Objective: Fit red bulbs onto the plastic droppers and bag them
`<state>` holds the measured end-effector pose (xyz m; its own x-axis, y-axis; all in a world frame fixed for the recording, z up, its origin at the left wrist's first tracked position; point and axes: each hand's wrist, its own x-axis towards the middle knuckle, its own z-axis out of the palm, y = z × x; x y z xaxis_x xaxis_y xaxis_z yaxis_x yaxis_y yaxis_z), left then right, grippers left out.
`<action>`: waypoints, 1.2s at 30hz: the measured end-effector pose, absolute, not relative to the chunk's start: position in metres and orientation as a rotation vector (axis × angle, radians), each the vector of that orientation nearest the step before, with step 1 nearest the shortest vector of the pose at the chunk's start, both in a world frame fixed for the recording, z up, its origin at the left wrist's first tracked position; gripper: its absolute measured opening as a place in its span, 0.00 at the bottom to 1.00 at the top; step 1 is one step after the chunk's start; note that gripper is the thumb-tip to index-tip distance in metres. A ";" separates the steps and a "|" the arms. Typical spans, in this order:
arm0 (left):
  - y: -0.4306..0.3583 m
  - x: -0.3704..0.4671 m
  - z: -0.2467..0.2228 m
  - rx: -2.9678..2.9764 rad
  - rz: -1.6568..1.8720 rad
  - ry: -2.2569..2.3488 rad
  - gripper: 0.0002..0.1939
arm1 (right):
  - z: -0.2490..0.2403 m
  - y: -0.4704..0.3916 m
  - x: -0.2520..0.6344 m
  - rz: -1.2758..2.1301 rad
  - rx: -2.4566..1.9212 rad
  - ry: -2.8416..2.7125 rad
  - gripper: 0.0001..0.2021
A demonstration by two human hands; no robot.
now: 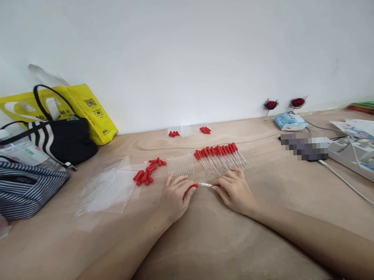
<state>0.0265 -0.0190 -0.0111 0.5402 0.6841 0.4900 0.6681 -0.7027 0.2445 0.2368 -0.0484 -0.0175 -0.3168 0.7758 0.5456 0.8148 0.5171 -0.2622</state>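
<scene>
Between thumb and fingers, my left hand (177, 196) pinches a red rubber bulb (194, 185). My right hand (233, 190) is closed on a clear glass dropper tube (205, 184), whose far end points at the bulb. Whether tube and bulb touch is too small to tell. Just beyond my right hand lies a row of droppers with red bulbs fitted (221, 157). Bare glass tubes (180, 165) lie side by side beyond my left hand. To their left is a loose pile of red bulbs (146, 175).
Clear plastic bags (109, 189) lie flat at left, near a striped pouch (28, 187), a black bag (69, 138) and a yellow bag (101, 120). More red bulbs in a clear bag (205, 130) rest by the wall. A tissue pack (290, 122) and cables (351, 185) are at right.
</scene>
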 end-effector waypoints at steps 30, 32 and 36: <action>-0.026 0.028 -0.003 2.698 0.752 1.004 0.08 | -0.019 -0.039 0.238 -0.132 -0.916 -2.358 0.12; -0.026 0.028 -0.004 2.720 0.792 1.006 0.07 | -0.017 -0.043 0.235 -0.079 -0.946 -2.343 0.11; -0.027 0.028 -0.006 2.777 0.778 0.959 0.09 | -0.016 -0.046 0.230 -0.032 -0.990 -2.322 0.12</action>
<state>0.0283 -0.0268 -0.0059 0.6706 0.6013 0.4344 0.5491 -0.7961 0.2545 0.2304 -0.0457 -0.0161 -0.5361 0.6473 0.5418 0.6620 0.7206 -0.2059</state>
